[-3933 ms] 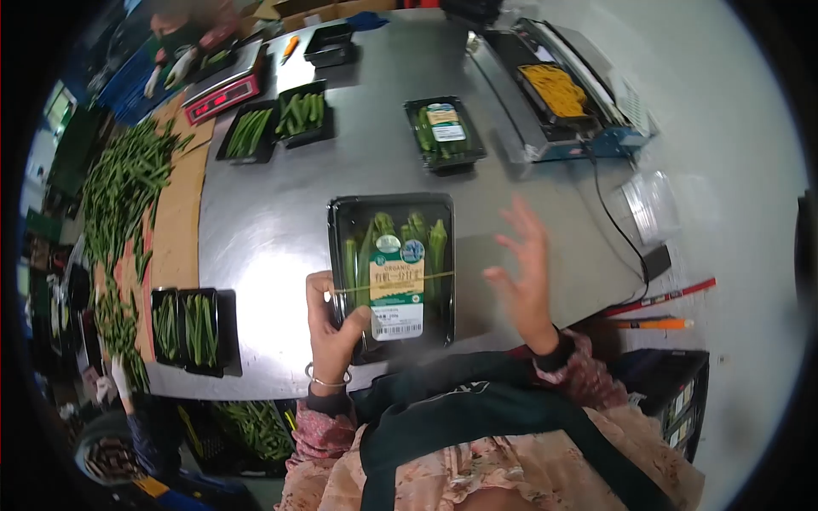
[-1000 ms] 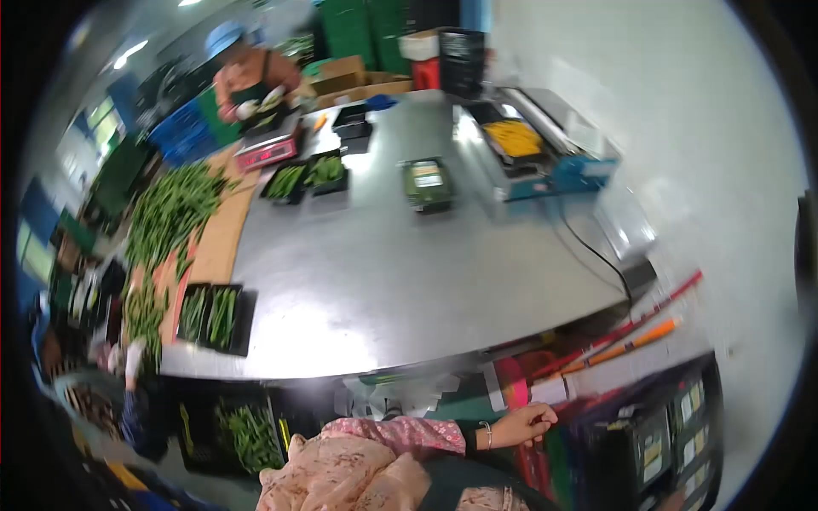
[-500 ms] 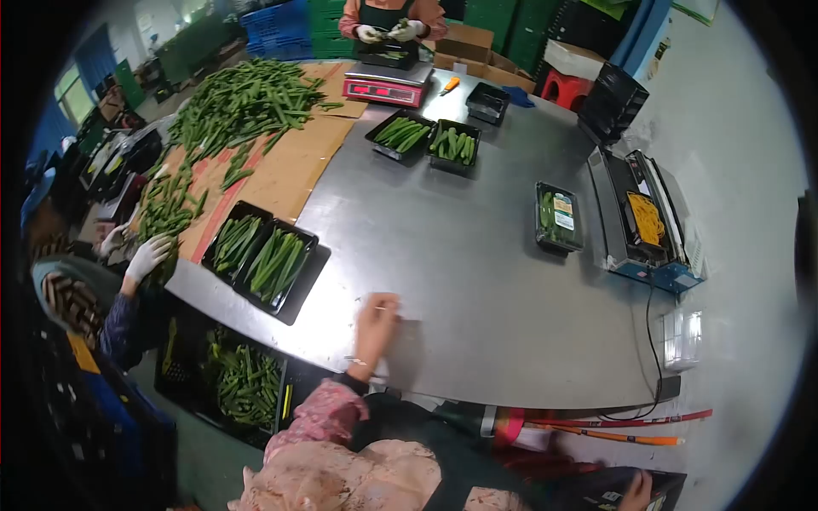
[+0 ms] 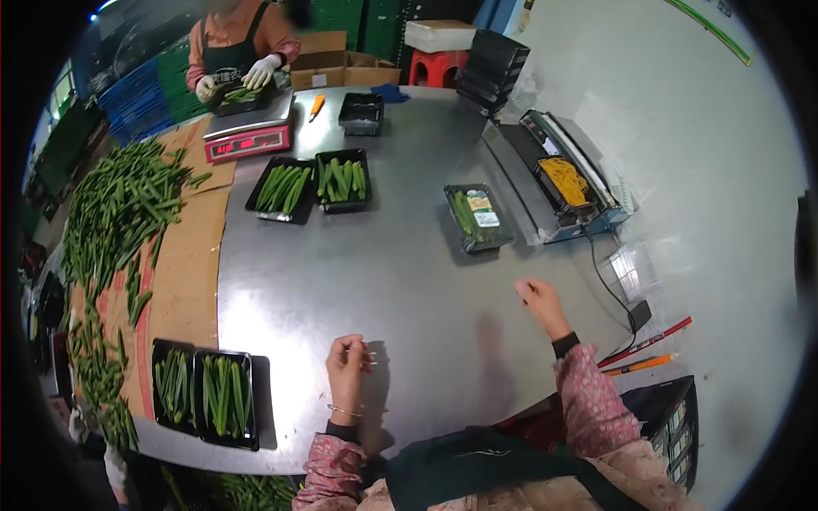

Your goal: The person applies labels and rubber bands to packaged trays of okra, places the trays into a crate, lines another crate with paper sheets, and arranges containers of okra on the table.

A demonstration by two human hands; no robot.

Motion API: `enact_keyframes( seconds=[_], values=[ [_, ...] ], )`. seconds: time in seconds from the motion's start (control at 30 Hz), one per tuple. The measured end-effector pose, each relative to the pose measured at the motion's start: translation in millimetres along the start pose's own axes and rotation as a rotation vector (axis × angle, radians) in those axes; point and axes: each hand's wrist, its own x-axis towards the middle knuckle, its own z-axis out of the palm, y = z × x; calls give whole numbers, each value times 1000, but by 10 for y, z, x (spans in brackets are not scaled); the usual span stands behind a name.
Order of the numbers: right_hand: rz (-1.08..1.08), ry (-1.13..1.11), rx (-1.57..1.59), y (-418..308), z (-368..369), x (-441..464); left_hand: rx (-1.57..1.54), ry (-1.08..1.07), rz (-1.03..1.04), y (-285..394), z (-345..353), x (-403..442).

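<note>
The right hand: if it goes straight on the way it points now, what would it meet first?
Probably the labelled tray of green pods, ahead of the right hand; the hand's height above the table is hard to judge.

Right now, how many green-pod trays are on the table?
6: one tray on the scale, two trays near it, two front-left trays, one labelled tray beside the machine.

Okra pile [image 4: 119,209] is on cardboard [image 4: 192,255] down the surface's [image 4: 409,289] left side. Scale [image 4: 247,143] sits back left, two filled trays [image 4: 343,206] in front and right of it, wrapped pack [image 4: 479,219] farther right, machine [image 4: 520,166] beyond that.
</note>
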Motion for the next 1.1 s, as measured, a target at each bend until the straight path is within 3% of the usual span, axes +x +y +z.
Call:
enact_keyframes(
  seconds=[0.07,0.17,0.27,0.33,0.43,0.53,0.57,0.6,0.67,0.73,0.8,0.87,0.97,1.03,1.1],
  values=[
    [79,102,71,105,-2,472,54,-97,-37,-30,235,195],
    [-125,279,-231,183,-23,1126,135,-167,-20,-104,617,594],
    [-163,392,-270,385,16,1733,266,-191,-3,-239,1131,1064],
    [-90,294,-341,625,98,2081,408,-239,27,-338,1504,1473],
    [-83,232,-253,735,259,2263,649,-63,319,-521,2143,1968],
    [-54,133,-29,734,390,2098,837,-117,165,-552,2625,2319],
    [-22,139,-4,721,420,2018,988,-58,246,-991,2591,2641],
    [10,145,16,710,436,1916,871,-66,374,-1237,2500,2844],
    [90,100,97,658,392,1666,810,-118,327,-1047,2448,2658],
    [42,38,128,583,247,1361,739,-191,197,-875,2388,2356],
    [140,-82,156,590,157,1047,678,-263,117,-988,2138,2126],
    [342,-273,461,634,120,721,427,-347,-79,-635,2238,1607],
    [270,-656,261,561,-220,628,236,-319,-336,-227,2381,1114],
    [217,-588,55,355,-645,853,187,-253,-400,-340,2114,974],
    [-151,-172,316,334,-1006,1250,182,-229,-373,-404,1922,839]
  ],
)
